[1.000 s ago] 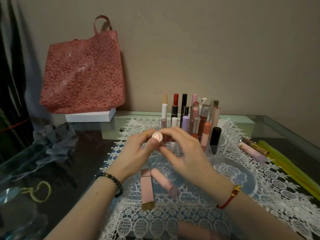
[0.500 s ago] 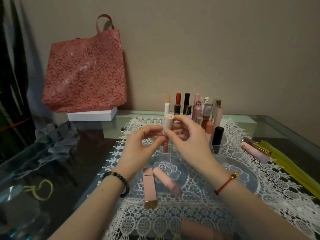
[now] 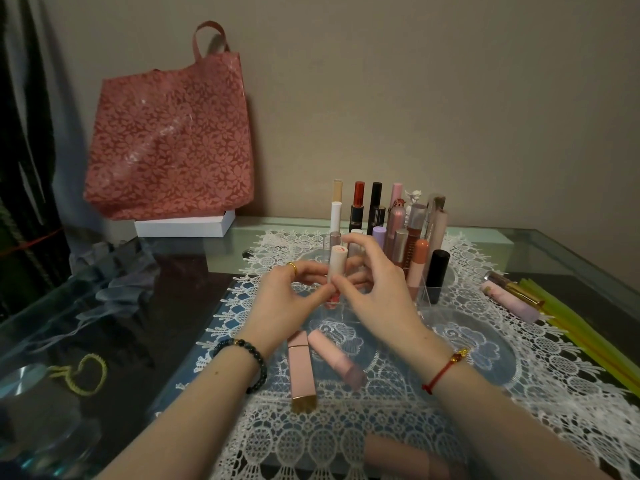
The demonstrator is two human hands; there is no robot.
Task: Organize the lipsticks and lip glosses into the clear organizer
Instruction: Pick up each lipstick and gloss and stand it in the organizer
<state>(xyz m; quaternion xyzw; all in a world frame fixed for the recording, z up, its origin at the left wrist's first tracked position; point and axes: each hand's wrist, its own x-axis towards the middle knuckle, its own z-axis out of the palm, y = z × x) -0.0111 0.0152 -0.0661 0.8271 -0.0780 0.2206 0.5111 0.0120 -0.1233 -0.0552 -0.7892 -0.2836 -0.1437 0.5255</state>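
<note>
both hands meet over the front of the clear organizer (image 3: pixel 425 295), which sits on a white lace mat (image 3: pixel 519 375) on the glass table (image 3: pixel 554 251). between them stands a pale tube (image 3: pixel 337 268), upright, its round cap end up. the left hand (image 3: pixel 284 299), with a gold ring and a dark bead bracelet, pinches the tube low down between thumb and fingertips. the right hand (image 3: pixel 377 292), with a red cord at the wrist, has its thumb against the same lower part and its fingers curled round behind, the forefinger arched above the cap. the reddish foot of the tube shows between the two thumbs; whether it is already inside a front compartment i can't tell, since the hands and the clear walls blur that spot.

behind the hands the organizer's back rows hold upright sticks in white, red, black, pink and lilac, and a black lipstick (image 3: pixel 437 275) stands at its right front corner.

just nearer than the hands, two lie flat on the lace, touching at their far ends: a square pink lipstick (image 3: pixel 300 367) with a gold end, and a round pink lipstick (image 3: pixel 336 358). another pink tube (image 3: pixel 405 459) lies at the near edge. off to the right a pink and gold pair (image 3: pixel 510 301) rests beside yellow strips (image 3: pixel 588 341). a red floral bag (image 3: pixel 169 133) leans on the wall, on a white box (image 3: pixel 183 226).
</note>
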